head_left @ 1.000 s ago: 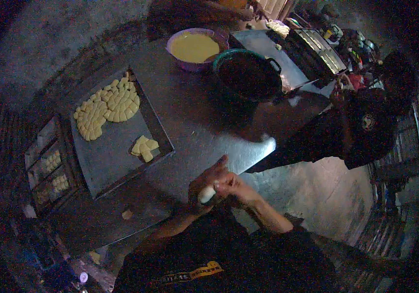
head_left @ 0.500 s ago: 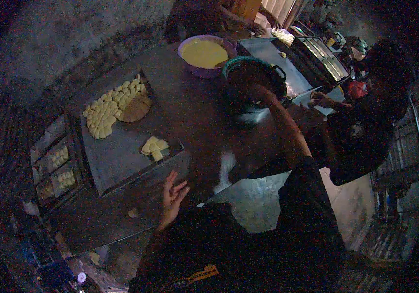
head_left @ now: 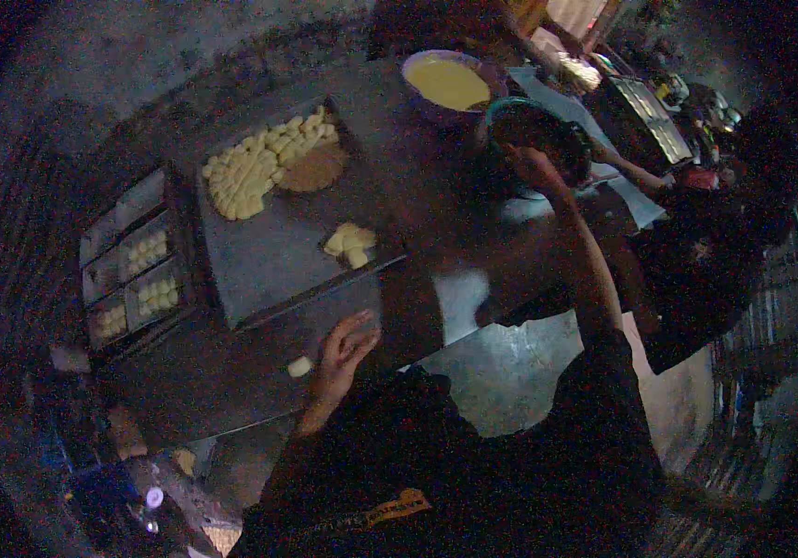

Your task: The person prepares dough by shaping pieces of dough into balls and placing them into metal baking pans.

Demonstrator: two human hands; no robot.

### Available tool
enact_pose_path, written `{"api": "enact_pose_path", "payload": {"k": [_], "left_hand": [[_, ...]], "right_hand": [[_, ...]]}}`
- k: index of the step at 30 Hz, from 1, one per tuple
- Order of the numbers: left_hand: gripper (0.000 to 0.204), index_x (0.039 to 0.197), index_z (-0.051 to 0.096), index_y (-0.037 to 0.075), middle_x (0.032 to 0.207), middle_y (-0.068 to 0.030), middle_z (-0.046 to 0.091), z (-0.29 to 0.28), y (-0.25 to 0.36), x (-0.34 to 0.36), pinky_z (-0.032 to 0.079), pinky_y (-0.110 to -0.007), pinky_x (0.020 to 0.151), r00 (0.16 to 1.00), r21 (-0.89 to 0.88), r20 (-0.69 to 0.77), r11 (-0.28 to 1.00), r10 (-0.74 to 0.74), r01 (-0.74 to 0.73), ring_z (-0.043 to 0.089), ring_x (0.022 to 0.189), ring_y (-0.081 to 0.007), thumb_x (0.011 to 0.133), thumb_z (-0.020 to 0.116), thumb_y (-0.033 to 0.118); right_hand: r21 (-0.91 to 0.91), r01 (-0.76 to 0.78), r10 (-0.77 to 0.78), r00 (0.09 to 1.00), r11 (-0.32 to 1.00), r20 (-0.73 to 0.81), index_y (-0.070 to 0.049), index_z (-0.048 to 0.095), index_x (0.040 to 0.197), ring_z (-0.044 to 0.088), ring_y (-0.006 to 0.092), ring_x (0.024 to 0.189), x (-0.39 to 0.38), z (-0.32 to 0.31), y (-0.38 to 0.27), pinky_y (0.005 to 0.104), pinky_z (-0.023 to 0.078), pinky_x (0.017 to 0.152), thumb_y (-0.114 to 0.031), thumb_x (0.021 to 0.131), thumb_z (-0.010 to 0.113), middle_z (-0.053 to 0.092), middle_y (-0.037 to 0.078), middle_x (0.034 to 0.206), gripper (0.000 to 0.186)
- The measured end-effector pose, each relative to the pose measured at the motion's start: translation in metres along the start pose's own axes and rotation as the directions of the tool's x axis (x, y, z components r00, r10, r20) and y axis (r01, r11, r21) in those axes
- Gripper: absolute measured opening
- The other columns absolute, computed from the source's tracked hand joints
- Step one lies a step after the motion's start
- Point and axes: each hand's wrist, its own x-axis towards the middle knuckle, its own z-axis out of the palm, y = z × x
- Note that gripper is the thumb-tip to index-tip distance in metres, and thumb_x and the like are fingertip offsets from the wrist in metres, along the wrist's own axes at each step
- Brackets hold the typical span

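My left hand [head_left: 347, 353] hovers over the near edge of the dark table, its fingers loosely bent and apart, holding nothing that I can see. Just left of it lies a small pale dough piece [head_left: 300, 366]. My right hand [head_left: 536, 169] reaches over a teal-rimmed basin [head_left: 490, 119] with dark contents. Its fingers look closed, though dimness hides what they hold. Ahead of my left hand is a metal tray [head_left: 264, 265] bearing many dough pieces [head_left: 243, 183], a round brown mound [head_left: 313, 168] and a few loose dough pieces [head_left: 352, 244] near its corner.
At far left, a dark rack of pans [head_left: 143, 200] holds rows of dough pieces. A purple bowl [head_left: 455, 110] of yellow mixture stands behind the basin. On the right, a co-worker's arm [head_left: 636, 175] extends near the basin; more trays [head_left: 645, 116] lie beyond.
The view has shifted, so the table's things sit further right and higher. My left hand has come closer to the lone dough piece. My right hand has shifted slightly within the basin.
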Motion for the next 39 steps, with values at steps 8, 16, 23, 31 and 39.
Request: {"api": "enact_pose_path", "payload": {"k": [8, 16, 23, 31, 39], "left_hand": [[0.039, 0.134, 0.050, 0.003, 0.139, -0.0091, 0.051, -0.023, -0.031, 0.014, 0.049, -0.039, 0.101, 0.994, -0.319, -0.102, 0.948, -0.022, -0.012, 0.057, 0.120, -0.0221, 0.105, 0.049, 0.029], [0.046, 0.136, 0.052, 0.003, 0.128, -0.0074, 0.058, -0.072, -0.063, -0.025, 0.042, -0.034, 0.101, 0.951, -0.481, -0.296, 0.875, -0.095, -0.062, 0.057, 0.116, -0.0186, 0.104, 0.053, 0.036], [0.042, 0.138, 0.050, 0.006, 0.126, -0.0090, 0.059, -0.063, -0.055, -0.034, 0.046, -0.036, 0.097, 0.893, 0.402, -0.339, 0.904, 0.296, -0.147, 0.058, 0.113, -0.0199, 0.099, 0.060, 0.019], [0.025, 0.123, 0.060, 0.007, 0.119, -0.0058, 0.064, -0.067, -0.066, -0.011, 0.053, -0.036, 0.093, 0.993, -0.624, -0.119, 0.777, 0.012, -0.084, 0.063, 0.109, -0.0194, 0.099, 0.058, 0.013], [0.026, 0.116, 0.063, 0.001, 0.120, -0.0073, 0.066, -0.025, -0.005, -0.021, 0.054, -0.034, 0.093, 0.958, -0.083, -0.030, 0.955, 0.284, -0.285, 0.064, 0.109, -0.0171, 0.093, 0.068, 0.011]], "right_hand": [[0.814, -0.401, -0.112, 0.867, 0.421, 0.485, 0.000, 0.063, 0.122, 0.063, 0.0229, 0.100, -0.138, 0.157, -0.271, 0.0377, 0.046, 0.093, -0.044, 0.104, 0.046, 0.068, 0.013, 0.114, 0.050], [0.767, -0.232, -0.029, 0.950, 0.598, 0.310, -0.001, 0.063, 0.121, 0.064, 0.0240, 0.109, -0.167, 0.214, -0.336, 0.0407, 0.048, 0.098, -0.025, 0.103, 0.054, 0.068, 0.015, 0.116, 0.032], [0.083, 0.356, -0.357, 0.934, 0.931, -0.010, -0.003, 0.060, 0.129, 0.058, 0.0412, 0.115, -0.173, 0.234, -0.349, 0.0451, 0.048, 0.099, 0.001, 0.088, 0.059, 0.060, 0.020, 0.131, 0.041], [0.412, 0.361, -0.413, 0.910, 0.836, 0.042, -0.010, 0.062, 0.128, 0.066, 0.0331, 0.109, -0.190, 0.183, -0.339, 0.0410, 0.057, 0.085, 0.004, 0.086, 0.064, 0.062, 0.017, 0.129, 0.044], [0.493, 0.286, -0.353, 0.934, 0.821, 0.047, -0.003, 0.057, 0.098, 0.066, 0.0155, 0.073, -0.203, 0.153, -0.311, 0.0282, 0.051, 0.057, -0.005, 0.090, 0.071, 0.069, 0.010, 0.093, 0.016]]}}
